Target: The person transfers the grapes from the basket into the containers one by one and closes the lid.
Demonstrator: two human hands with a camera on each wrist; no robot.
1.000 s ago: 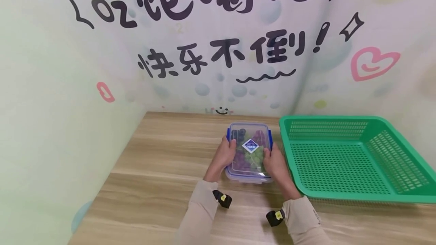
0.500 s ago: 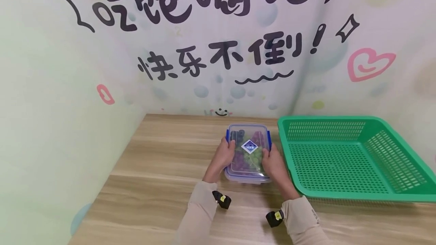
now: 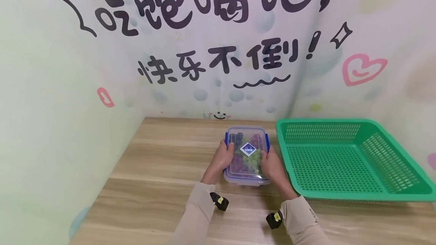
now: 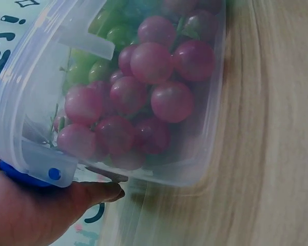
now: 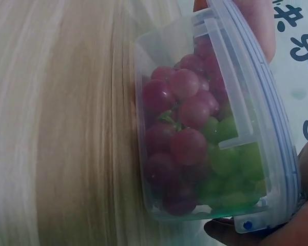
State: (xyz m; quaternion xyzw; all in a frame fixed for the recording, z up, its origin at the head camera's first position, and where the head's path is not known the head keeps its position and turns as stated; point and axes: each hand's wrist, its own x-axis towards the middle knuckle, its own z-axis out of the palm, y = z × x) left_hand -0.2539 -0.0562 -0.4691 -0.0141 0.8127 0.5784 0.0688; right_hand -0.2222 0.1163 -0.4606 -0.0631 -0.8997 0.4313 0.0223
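Note:
Between both hands sits a clear plastic food container (image 3: 242,169) with a transparent lid, blue side latches and a diamond-shaped label. Red, green and dark grapes (image 5: 187,113) show through its walls. My left hand (image 3: 222,158) grips the left long side, thumb on the lid's edge and fingers down the wall. On the opposite side, my right hand (image 3: 272,165) holds it the same way, thumb over the lid. In the left wrist view, fingertips (image 4: 110,192) press along the container's side near a blue latch. The undersides of the hands are hidden in the head view.
A green perforated plastic basket (image 3: 283,162) stands on the wooden table (image 3: 153,184), close to the right hand. Behind the table rises a wall (image 3: 190,97) with printed black characters. Another wall (image 3: 61,143) borders the table's left side.
The whole scene shifts slightly down and left in the head view as the camera moves. Both hands keep the same hold on the container, which stays in place beside the basket.

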